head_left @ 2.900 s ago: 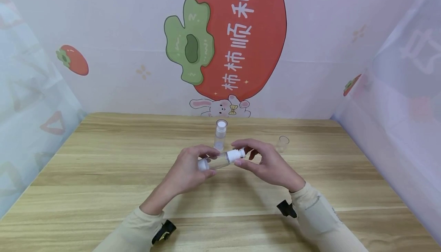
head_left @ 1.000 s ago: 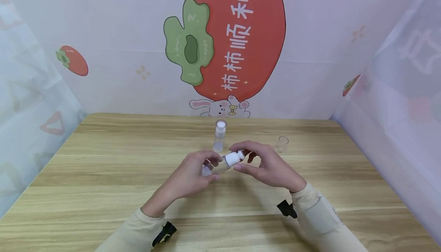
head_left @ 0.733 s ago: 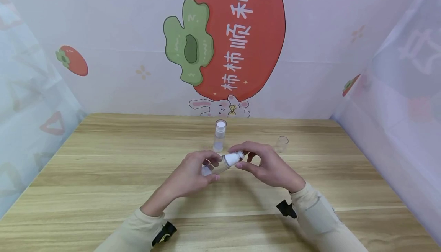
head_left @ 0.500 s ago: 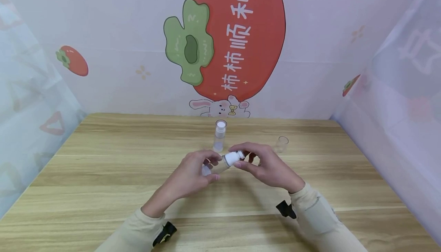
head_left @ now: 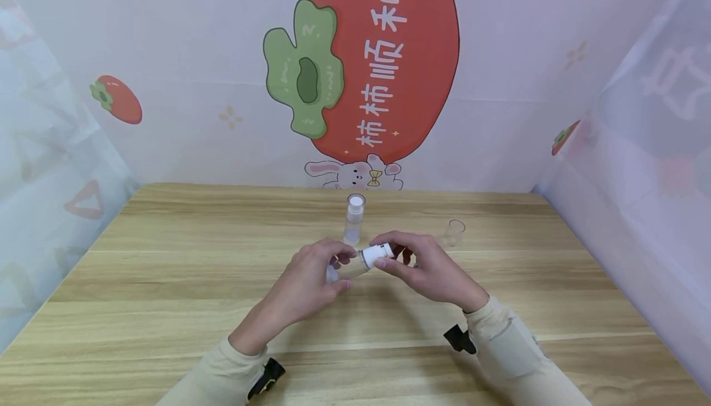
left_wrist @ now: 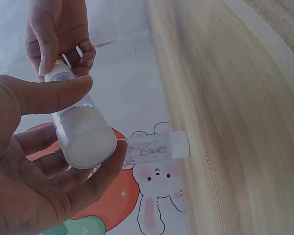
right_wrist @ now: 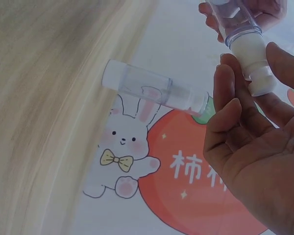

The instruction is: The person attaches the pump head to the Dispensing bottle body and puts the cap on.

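Note:
Tilted above the table is a clear pump bottle (head_left: 352,268) with a white base and white pump top. My left hand (head_left: 305,282) grips its body near the base; the left wrist view shows the white base (left_wrist: 90,139) between thumb and fingers. At the other end, my right hand (head_left: 428,270) pinches the white pump top (head_left: 374,255) with thumb and fingers. In the right wrist view the bottle's collar (right_wrist: 249,49) and nozzle (right_wrist: 262,83) lie bare of any cover. Just beyond the hands stands a second pump bottle (head_left: 353,224), upright with its clear cap on.
A loose clear cap (head_left: 455,233) stands on the wooden table (head_left: 222,307), right of the second bottle and beyond my right hand. Printed cloth (head_left: 194,54) walls the table at the back and both sides.
The held bottle has tilted further, pump end up, and its base has drawn slightly toward me. My right fingers have shifted around the pump top. The standing bottle and loose cap stay put.

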`<state>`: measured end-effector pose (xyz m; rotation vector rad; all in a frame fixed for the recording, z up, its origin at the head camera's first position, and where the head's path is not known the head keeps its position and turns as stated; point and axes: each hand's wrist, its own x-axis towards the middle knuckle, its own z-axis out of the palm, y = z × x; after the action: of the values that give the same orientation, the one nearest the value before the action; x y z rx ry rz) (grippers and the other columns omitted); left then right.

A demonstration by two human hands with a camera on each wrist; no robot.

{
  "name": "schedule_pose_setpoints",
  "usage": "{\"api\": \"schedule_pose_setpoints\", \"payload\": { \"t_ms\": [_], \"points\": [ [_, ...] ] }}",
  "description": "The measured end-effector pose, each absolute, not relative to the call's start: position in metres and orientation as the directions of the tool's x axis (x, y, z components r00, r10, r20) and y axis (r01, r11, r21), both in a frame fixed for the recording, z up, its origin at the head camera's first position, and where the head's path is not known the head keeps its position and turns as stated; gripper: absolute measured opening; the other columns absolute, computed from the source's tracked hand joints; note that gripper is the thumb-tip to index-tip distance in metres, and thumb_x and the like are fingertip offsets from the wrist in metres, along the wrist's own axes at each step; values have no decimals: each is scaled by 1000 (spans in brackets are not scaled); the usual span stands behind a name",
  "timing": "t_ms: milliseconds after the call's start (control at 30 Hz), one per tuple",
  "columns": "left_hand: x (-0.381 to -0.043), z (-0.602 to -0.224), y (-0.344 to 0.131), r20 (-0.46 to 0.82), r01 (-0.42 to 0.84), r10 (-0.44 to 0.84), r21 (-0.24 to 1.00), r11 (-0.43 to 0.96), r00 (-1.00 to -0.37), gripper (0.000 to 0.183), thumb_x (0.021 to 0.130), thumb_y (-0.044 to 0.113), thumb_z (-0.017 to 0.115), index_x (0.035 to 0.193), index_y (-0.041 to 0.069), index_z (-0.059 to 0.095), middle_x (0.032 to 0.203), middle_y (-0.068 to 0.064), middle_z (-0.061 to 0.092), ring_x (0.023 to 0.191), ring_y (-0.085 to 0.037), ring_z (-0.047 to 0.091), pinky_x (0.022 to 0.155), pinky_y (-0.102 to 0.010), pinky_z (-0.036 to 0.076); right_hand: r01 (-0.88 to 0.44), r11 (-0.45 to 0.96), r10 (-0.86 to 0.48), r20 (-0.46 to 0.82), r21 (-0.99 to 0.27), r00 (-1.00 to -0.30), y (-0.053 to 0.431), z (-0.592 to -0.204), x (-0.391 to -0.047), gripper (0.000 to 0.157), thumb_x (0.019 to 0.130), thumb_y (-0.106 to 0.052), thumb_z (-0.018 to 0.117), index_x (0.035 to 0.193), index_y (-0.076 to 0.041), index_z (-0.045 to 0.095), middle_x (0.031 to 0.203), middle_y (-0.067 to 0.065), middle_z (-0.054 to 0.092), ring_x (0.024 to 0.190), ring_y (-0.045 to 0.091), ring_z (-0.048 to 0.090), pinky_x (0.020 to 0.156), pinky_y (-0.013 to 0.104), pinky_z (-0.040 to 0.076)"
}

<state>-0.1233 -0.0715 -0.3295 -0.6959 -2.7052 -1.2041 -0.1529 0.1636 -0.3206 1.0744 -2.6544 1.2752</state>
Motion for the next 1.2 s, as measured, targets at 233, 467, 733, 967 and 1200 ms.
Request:
{"api": "schedule_pose_setpoints", "payload": {
  "t_ms": [233, 467, 733, 967, 1200],
  "points": [
    [-125, -328, -75, 231, 430, 401, 731, 529, -886, 38, 80, 1, 84, 115, 2, 70, 102, -5, 68, 93, -26, 63, 85, -42, 51, -599, 428, -579, 304, -677, -757, 168, -319, -152, 39, 94, -20, 75, 131, -17, 65, 95, -10, 67, 87, 15, 61, 73, 30, 51],
    [-125, -328, -75, 222, 440, 430, 736, 515, -875, 36, 82, 1, 83, 115, 2, 70, 103, -7, 68, 93, -25, 62, 87, -43, 52, -644, 380, -603, 350, -664, -717, 168, -321, -154, 29, 94, -13, 73, 123, -17, 70, 99, -6, 71, 86, 16, 60, 69, 29, 50],
    [-122, -329, -70, 299, 478, 384, 675, 562, -874, 39, 79, -3, 84, 116, 0, 72, 106, -7, 70, 93, -25, 63, 83, -43, 54, -611, 412, -564, 338, -676, -753, 163, -322, -152, 25, 93, -13, 75, 118, -17, 72, 93, -10, 67, 82, 15, 58, 68, 29, 49],
    [-123, -330, -70, 298, 471, 371, 658, 587, -879, 38, 77, -3, 85, 113, 0, 72, 100, -6, 69, 89, -24, 63, 78, -41, 53, -607, 425, -576, 317, -671, -754, 164, -321, -152, 34, 93, -19, 76, 126, -16, 68, 95, -11, 67, 87, 16, 61, 71, 31, 52],
    [-125, -329, -74, 262, 416, 331, 682, 601, -907, 37, 77, 0, 86, 112, 1, 73, 97, -5, 69, 89, -23, 63, 81, -42, 53, -579, 501, -540, 290, -643, -790, 178, -317, -159, 51, 85, -13, 84, 132, -13, 64, 109, -4, 70, 92, 20, 64, 77, 41, 54]
  ]
}}
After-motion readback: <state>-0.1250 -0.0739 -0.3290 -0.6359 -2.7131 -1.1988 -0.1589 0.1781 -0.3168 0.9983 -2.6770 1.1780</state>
